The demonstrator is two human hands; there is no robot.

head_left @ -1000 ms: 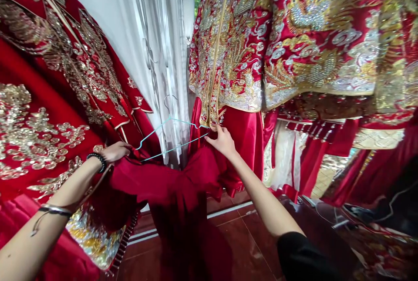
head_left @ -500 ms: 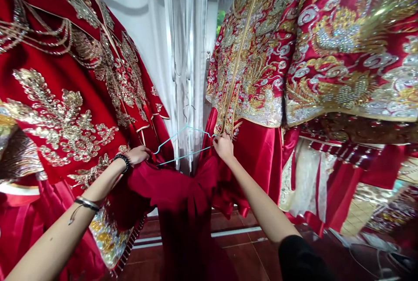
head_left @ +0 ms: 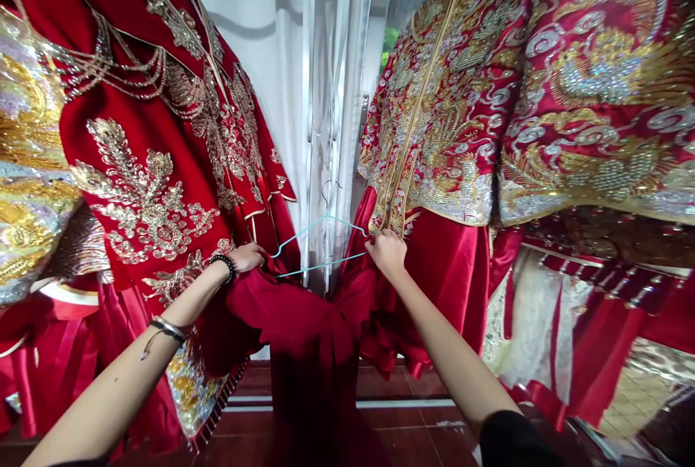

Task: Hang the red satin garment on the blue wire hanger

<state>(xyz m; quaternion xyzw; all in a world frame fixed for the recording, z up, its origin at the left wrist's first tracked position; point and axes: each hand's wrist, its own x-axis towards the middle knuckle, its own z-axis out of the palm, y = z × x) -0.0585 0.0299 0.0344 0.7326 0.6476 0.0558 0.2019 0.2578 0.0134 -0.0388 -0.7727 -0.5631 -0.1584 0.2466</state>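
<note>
A thin light-blue wire hanger [head_left: 320, 242] is held out in front of me with a plain dark red garment [head_left: 304, 322] draped from it. My left hand [head_left: 247, 257] is closed on the hanger's left end and the red cloth there. My right hand [head_left: 386, 251] is closed on the hanger's right end, its fingers pinching the fabric. The garment sags between both hands and hangs down toward the floor. Its lower part runs out of view.
A red jacket with gold embroidery [head_left: 157, 163] hangs at my left. Another heavily embroidered red and gold jacket [head_left: 467, 105] over a red skirt hangs at my right. White sheer curtains [head_left: 326, 90] hang behind the hanger. The floor [head_left: 402, 423] is dark red tile.
My view has swung left and up. Both hands stay on the hanger ends and have drifted to the right in the picture, with the red garment still hanging between them.
</note>
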